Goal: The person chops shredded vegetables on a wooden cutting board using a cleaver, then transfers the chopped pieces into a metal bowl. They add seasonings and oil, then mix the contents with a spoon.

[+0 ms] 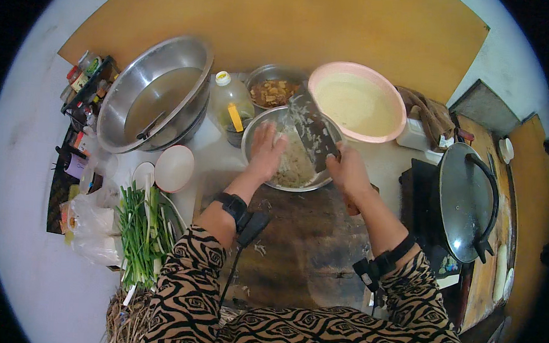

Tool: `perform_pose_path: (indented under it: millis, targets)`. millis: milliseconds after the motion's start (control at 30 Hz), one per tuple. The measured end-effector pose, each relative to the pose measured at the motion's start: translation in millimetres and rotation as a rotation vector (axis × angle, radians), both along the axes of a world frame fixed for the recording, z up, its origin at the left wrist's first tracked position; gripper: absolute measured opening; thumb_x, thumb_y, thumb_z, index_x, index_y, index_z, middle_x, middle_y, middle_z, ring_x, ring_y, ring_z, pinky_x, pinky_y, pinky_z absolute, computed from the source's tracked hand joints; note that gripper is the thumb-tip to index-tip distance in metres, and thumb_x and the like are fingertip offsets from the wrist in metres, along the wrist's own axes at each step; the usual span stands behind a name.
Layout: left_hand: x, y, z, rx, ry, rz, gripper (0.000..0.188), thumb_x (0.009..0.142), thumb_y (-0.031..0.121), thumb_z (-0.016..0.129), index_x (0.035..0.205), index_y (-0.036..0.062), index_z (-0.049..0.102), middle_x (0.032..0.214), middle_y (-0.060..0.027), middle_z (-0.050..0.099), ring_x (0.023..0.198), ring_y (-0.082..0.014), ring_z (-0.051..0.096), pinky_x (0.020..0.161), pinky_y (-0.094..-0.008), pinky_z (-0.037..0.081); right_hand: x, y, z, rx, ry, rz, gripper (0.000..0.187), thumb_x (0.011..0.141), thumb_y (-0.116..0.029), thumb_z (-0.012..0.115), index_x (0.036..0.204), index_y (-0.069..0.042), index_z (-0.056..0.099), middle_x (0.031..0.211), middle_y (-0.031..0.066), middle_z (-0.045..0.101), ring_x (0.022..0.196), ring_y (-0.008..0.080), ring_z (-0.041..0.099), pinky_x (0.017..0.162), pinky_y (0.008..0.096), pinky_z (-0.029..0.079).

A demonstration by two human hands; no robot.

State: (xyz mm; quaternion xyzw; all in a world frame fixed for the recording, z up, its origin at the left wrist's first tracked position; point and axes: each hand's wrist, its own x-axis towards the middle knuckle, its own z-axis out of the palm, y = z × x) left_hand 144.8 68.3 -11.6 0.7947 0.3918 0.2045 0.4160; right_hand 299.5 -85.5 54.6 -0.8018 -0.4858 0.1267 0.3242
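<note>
Cleaver (pixel 318 139), its blade flecked with pale shreds (pixel 294 167), is held over a steel bowl (pixel 278 117) by the right hand (pixel 347 170), closed firmly on it. To the left of that grip, the left hand (pixel 265 151) is spread over the bowl, contact with the shreds unclear. Beyond the grip, a pink basin (pixel 370 138) is seen; nearer the body, a board (pixel 301 247).

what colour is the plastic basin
The plastic basin is pale pink, clearest in the head view.

The bottle (pixel 230 97) stands left of the bowl (pixel 314 185).
</note>
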Motion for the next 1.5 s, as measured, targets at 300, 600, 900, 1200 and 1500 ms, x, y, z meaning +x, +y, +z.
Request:
perform_pose_path:
  millis: [300, 600, 900, 1200, 1500]
  targets:
    - [36.0, -47.0, 39.9, 0.479, 0.268, -0.564, 0.06, 0.101, 0.046, 0.026, 0.153, 0.0173, 0.016, 0.159, -0.0073, 0.015, 0.146, -0.0355, -0.001, 0.11, -0.0655, 0.0, 7.6, -8.1, 9.2, 0.016, 1.075, -0.082, 0.015, 0.088, -0.013, 0.051, 0.082, 0.001, 0.055, 0.062, 0.0077, 0.054, 0.05, 0.0176, 0.057, 0.044, 0.0316, 0.047]
    - [46.3, -14.4, 28.6, 0.311, 0.465, -0.408, 0.06, 0.1, 0.044, 0.025, 0.153, 0.0195, 0.013, 0.159, -0.0001, 0.013, 0.147, -0.0305, 0.001, 0.111, -0.0649, 0.0, 6.2, -26.2, 12.8, -0.029, 1.198, -0.101, 0.014, 0.088, -0.011, 0.053, 0.081, -0.001, 0.048, 0.065, 0.0111, 0.053, 0.049, 0.0188, 0.055, 0.044, 0.0313, 0.046]
    - [34.2, 34.2, 7.1, 0.026, 0.449, -0.145, 0.057, 0.1, 0.043, 0.031, 0.147, 0.0111, 0.031, 0.155, -0.0081, 0.025, 0.142, -0.0303, 0.021, 0.113, -0.0561, 0.015, 18.2, -70.8, 26.1, -0.053, 0.978, -0.16, 0.014, 0.09, -0.013, 0.049, 0.093, 0.0, 0.053, 0.065, 0.0069, 0.054, 0.049, 0.0156, 0.054, 0.045, 0.0274, 0.045]
    - [33.8, -9.0, 39.7, -1.05, -0.786, -0.077, 0.053, 0.101, 0.046, 0.032, 0.126, 0.0034, 0.052, 0.122, -0.0109, 0.06, 0.104, -0.03, 0.06, 0.091, -0.0449, 0.048, -4.7, -50.3, -3.8, 0.035, 0.956, -0.015, 0.02, 0.089, -0.017, 0.06, 0.094, 0.002, 0.053, 0.061, 0.005, 0.056, 0.046, 0.0137, 0.054, 0.038, 0.0279, 0.039]
    - [8.7, 9.7, 45.5, -1.484, -0.764, 0.066, 0.089, 0.092, 0.069, 0.025, 0.138, -0.0073, 0.029, 0.142, -0.0198, 0.04, 0.133, -0.035, 0.035, 0.112, -0.053, 0.021, 12.3, -30.7, 0.9, -0.047, 0.885, -0.103, 0.028, 0.088, -0.013, 0.06, 0.105, 0.008, 0.051, 0.062, 0.0055, 0.054, 0.047, 0.0132, 0.053, 0.038, 0.0281, 0.041]
